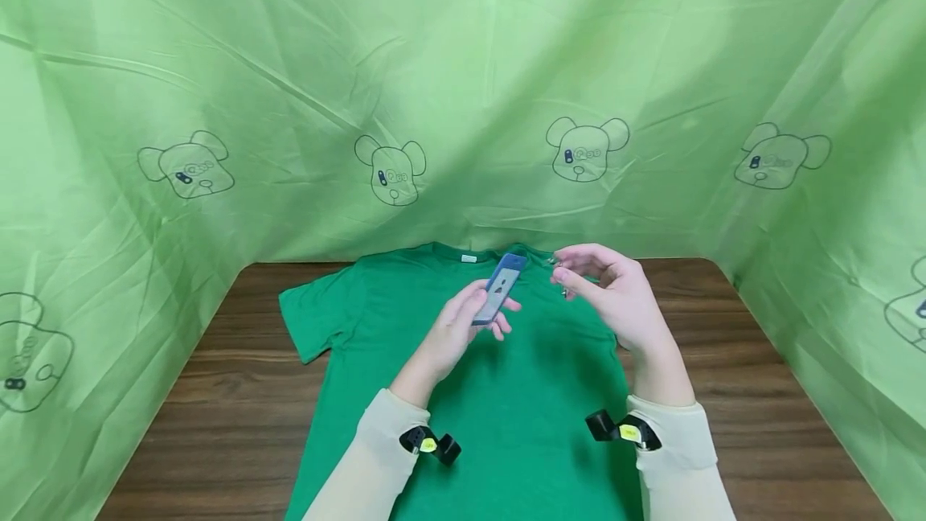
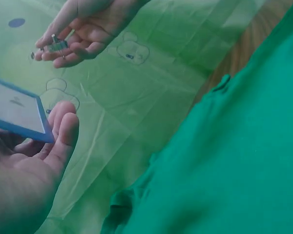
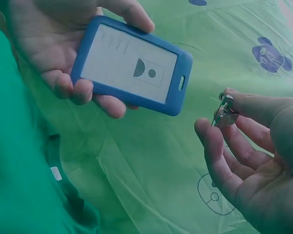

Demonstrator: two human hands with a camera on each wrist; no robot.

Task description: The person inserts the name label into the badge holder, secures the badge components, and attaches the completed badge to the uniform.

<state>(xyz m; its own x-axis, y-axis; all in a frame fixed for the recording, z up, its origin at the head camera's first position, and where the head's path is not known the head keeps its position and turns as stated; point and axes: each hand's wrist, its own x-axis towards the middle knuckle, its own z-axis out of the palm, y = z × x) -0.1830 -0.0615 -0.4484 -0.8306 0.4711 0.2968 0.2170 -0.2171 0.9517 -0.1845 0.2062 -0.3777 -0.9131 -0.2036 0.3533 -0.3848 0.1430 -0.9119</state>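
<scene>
Above the chest of the green t-shirt, which lies flat on the wooden table, both hands hover close together. The left hand grips a blue badge holder, fingers curled under its long edge and thumb on the other side, so it's tilted up toward the shirt's collar. From the right wrist view the badge holder is a flat rounded rectangle with a thick, rubbery-looking blue frame, a slot punched at one short end, and a pale card inside showing a dark half-circle and a dot.

Just to the right of the badge holder, the right hand pinches a small metal clip between thumb and forefinger, the other fingers loosely spread and half curled beneath. The clip is shiny, silvery and thin; it looks like a pin-back badge clip, but it's too small and partly covered to be sure. It sits near the holder's slotted end without touching it.

The shirt is a plain matte knit, sleeves spread out, with a small white tag at the neck. Behind the shirt hangs a wrinkled, slightly glossy light-green sheet printed with outlined bear heads. Both forearms wear cream sleeves with black straps at the wrists.
</scene>
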